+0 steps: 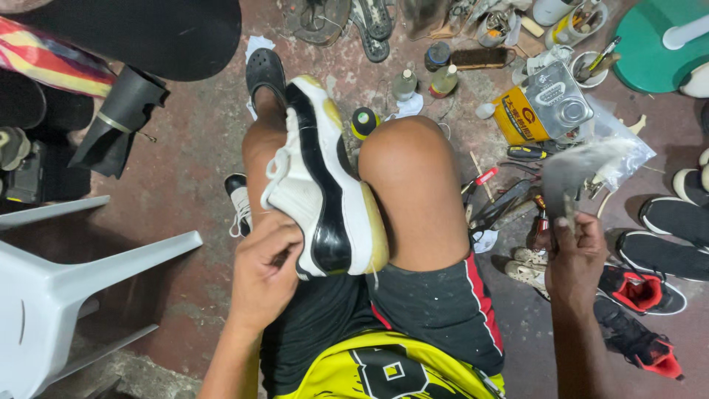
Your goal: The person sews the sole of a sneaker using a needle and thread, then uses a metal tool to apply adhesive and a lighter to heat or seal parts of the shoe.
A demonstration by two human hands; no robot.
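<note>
Sneaker: white and black, with a yellowed sole edge, lying lengthwise between the person's bare knees, toe pointing away from the body, heel end near the black shorts.
Left hand: at the heel end of the sneaker, fingers curled against its white upper and collar, clamped on the shoe there.
Right hand: well to the right of the sneaker, raised beside the right knee, fingers pinched together on a grey, ragged sheet that stands up from the fingertips; what the sheet is made of cannot be told.
Floor: worn reddish concrete, all around the sneaker.
Yellow tin can: lying on the floor beyond and to the right of the sneaker, silvery top turned toward the camera.
Small bottles: on the floor just beyond the sneaker's toe end.
Hand tools: pliers and scissors scattered on the floor between the right knee and the right hand.
Black and red shoes: on the floor far right of the sneaker, below the right hand.
White plastic chair: well to the left of the sneaker.
Black clog: on the person's foot, just past the sneaker's toe.
</note>
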